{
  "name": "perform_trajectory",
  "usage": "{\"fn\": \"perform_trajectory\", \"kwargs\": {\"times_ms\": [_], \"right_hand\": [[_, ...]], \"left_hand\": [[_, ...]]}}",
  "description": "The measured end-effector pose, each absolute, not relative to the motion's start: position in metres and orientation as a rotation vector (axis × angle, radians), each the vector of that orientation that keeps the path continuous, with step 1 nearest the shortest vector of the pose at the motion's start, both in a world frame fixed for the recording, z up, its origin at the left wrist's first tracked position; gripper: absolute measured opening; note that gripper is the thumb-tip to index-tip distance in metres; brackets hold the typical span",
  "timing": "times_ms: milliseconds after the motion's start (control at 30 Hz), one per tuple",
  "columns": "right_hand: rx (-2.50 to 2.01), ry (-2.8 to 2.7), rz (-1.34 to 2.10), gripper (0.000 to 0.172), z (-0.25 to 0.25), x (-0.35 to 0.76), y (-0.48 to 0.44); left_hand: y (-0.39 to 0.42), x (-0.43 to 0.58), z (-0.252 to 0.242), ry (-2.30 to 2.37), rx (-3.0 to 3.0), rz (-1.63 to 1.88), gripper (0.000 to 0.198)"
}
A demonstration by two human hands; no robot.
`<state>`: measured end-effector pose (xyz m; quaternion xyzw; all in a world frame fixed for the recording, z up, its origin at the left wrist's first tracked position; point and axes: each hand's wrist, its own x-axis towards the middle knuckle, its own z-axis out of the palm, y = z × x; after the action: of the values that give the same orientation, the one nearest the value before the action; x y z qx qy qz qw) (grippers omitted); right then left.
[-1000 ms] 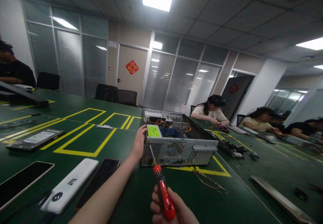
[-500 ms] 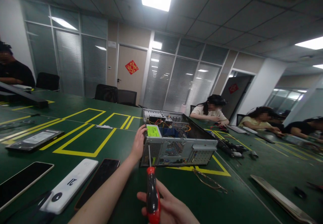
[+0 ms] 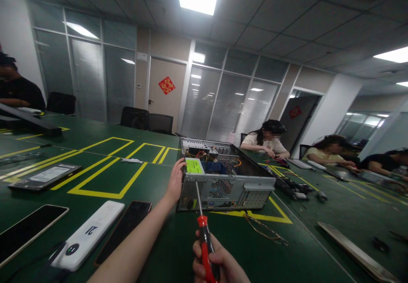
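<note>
A computer case (image 3: 238,199) lies on its side on the green table, its top side uncovered and its rear panel facing me. Inside its near left corner sits a power supply with a bright green label (image 3: 194,166), and coloured cables show behind it. My left hand (image 3: 176,182) grips the left side of the case near that corner, fingertips by the label. My right hand (image 3: 227,261) is closed around the red and black handle of a screwdriver (image 3: 206,238). The shaft points up at the rear panel's left part; I cannot tell whether its tip touches a screw.
Left of me lie a hard drive (image 3: 46,176), a white numbered device (image 3: 91,234) and two phones, one dark (image 3: 126,227). Right of the case are a thin wire bundle (image 3: 266,230), black cables (image 3: 295,187) and a long metal strip (image 3: 355,251). Several people sit around the table.
My right hand and the screwdriver have shifted to the right, and the fingers have wrapped more tightly around the handle. The tip has moved right along the panel. My left hand stays put.
</note>
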<state>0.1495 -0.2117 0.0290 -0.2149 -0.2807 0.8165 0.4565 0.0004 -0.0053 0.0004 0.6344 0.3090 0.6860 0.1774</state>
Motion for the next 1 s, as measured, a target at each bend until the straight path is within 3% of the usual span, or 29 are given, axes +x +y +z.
{"fn": "perform_trajectory", "kwargs": {"times_ms": [100,367,1000], "right_hand": [[-0.567,-0.616,1.947,0.037,0.027,0.147,-0.209],[-0.752,-0.461,1.884,0.056,0.032,0.141,-0.21],[-0.719,-0.294,1.895,0.047,0.042,0.143,-0.208]], "left_hand": [[-0.005,0.0,0.001,0.869,1.802,1.944,0.044],[-0.005,0.0,0.0,0.869,1.79,1.933,0.043],[-0.003,0.0,-0.001,0.843,1.812,1.967,0.042]]}}
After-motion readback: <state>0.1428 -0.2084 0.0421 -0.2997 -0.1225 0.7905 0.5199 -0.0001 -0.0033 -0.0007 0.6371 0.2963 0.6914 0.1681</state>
